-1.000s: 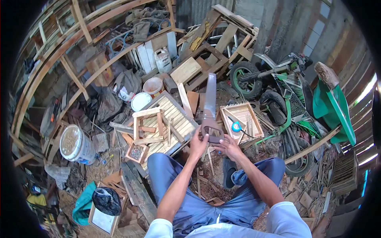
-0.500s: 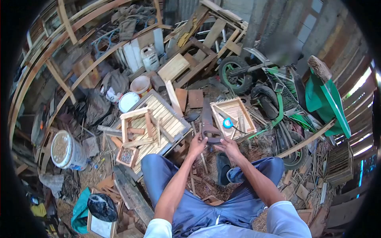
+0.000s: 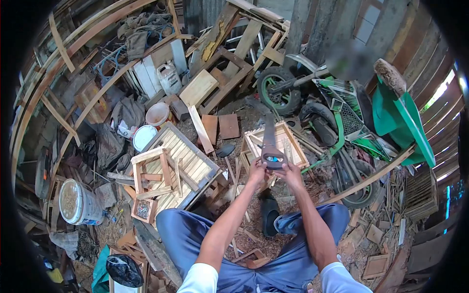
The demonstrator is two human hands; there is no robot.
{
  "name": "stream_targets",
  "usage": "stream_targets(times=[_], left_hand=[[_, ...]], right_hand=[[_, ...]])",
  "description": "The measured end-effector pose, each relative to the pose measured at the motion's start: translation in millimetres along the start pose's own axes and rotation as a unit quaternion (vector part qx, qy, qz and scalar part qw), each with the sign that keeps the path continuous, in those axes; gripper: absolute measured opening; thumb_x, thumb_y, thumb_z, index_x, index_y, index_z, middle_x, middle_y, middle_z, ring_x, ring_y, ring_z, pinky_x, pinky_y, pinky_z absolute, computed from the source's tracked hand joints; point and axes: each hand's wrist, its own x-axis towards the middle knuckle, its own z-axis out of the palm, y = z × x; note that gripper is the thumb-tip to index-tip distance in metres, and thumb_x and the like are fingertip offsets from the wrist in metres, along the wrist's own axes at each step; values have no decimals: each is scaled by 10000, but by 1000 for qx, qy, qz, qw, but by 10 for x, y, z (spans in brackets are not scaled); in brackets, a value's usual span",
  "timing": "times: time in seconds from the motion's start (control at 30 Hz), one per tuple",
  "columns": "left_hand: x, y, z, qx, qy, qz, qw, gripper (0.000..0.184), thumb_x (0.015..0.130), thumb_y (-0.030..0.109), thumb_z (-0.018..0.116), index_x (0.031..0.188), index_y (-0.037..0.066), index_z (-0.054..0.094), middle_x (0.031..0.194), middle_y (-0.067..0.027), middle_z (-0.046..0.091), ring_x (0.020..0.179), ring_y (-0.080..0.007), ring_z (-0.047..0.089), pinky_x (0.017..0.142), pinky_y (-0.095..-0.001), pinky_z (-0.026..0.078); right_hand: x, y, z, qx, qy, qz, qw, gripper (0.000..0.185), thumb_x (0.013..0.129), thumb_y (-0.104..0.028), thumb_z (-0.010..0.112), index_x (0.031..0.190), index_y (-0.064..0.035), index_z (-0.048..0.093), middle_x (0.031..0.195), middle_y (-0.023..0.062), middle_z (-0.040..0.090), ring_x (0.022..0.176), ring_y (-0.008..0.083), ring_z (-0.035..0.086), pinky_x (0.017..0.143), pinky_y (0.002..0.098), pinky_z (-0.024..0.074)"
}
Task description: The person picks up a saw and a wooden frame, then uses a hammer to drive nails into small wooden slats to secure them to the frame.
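Between the left hand [image 3: 257, 173] and right hand [image 3: 291, 175], fingers closing around its handle [image 3: 270, 152], the saw [image 3: 269, 133] is pointing away. Beyond the fingertips, a crate [image 3: 297, 145] is sitting; no sawing is showing yet.

Saw blade [image 3: 269, 133] matt metal; box [image 3: 296, 142] bare wood

Daylight [image 3: 442, 91] between weathered wall planks [image 3: 414, 36]

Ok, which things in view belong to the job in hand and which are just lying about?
Job, apparently:
- handsaw, held in left hand and right hand
- possibly the blue tape measure behind it

Lying about, probably:
- green motorbike
- white bucket
- black plastic bag
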Motion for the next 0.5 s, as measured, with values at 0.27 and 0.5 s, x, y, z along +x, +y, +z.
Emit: stream_targets(times=[0.27, 0.5], left_hand=[[229, -227, -59, 53, -41, -17, 998, 459, 895, 106, 625, 1302, -46, 480, 951, -101, 651, 717, -155, 616, 569, -303, 519], [77, -22, -368, 185, -16, 60, 981, 347, 891, 105, 588, 1215, -20, 579, 951, -89, 651, 813, -144, 618, 728, -300, 491]], right_hand=[[275, 331, -166, -33, 147, 10, 988, 337, 940, -17, 572, 1224, 105, 437, 1052, 207, 609, 815, 288, 695, 671, 339, 627], [180, 155, 31, -321, 217, 19, 922, 597, 811, -101, 674, 1314, 66, 399, 1257, 325, 467, 1136, 408, 549, 965, 458, 444]])
